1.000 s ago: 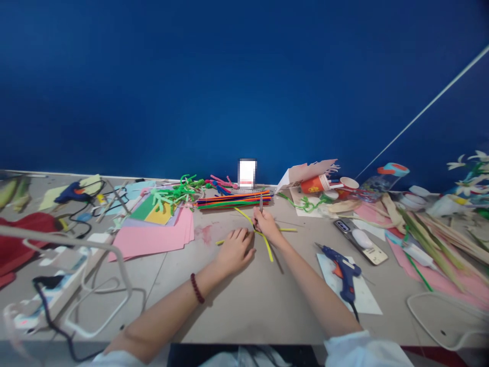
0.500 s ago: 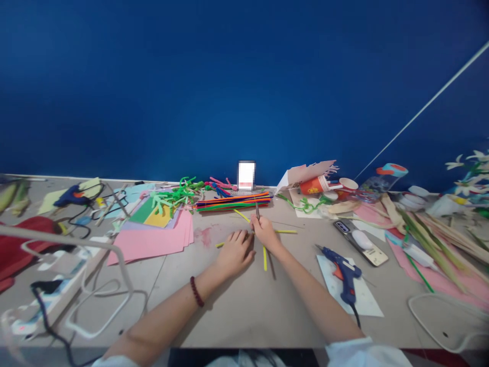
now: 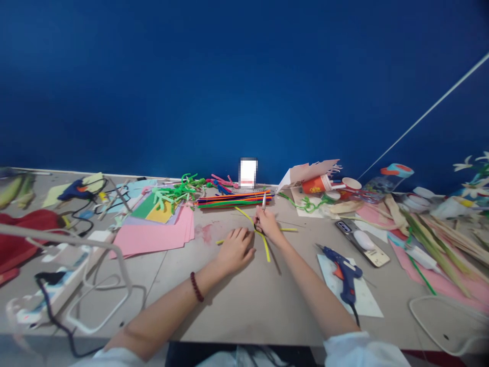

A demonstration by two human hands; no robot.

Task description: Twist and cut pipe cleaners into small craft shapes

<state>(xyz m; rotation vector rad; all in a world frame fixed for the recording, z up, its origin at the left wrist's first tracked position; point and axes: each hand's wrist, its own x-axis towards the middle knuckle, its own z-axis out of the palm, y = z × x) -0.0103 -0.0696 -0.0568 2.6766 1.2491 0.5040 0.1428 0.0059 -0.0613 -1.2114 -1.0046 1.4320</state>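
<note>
Yellow fuzzy pipe cleaners (image 3: 266, 248) lie crossed on the table, their ends spreading out several ways. My left hand (image 3: 234, 250) lies palm down on the left arm of the cross, fingers laid out on the tabletop and partly covering it. Over the centre, my right hand (image 3: 266, 224) is closed round a slim tool with a shiny pointed metal tip (image 3: 264, 200), pointing away from me. Its exact kind is hidden by the fingers. A thin brown strip (image 3: 277, 264) shows below the right wrist. The crossing point is mostly hidden by my hands.
Behind my hands lies a bundle of coloured pipe cleaners (image 3: 233, 200), with a phone (image 3: 248, 173) behind it. Pink paper (image 3: 153, 237) lies left, near a power strip (image 3: 72, 275). To the right are a blue glue gun (image 3: 346, 275), another phone (image 3: 376, 255) and paper cups (image 3: 317, 184).
The tool in my right hand has turned, its tip now shiny and tilted further right. The near yellow end has swung slightly right. My left hand has stayed nearly in place.
</note>
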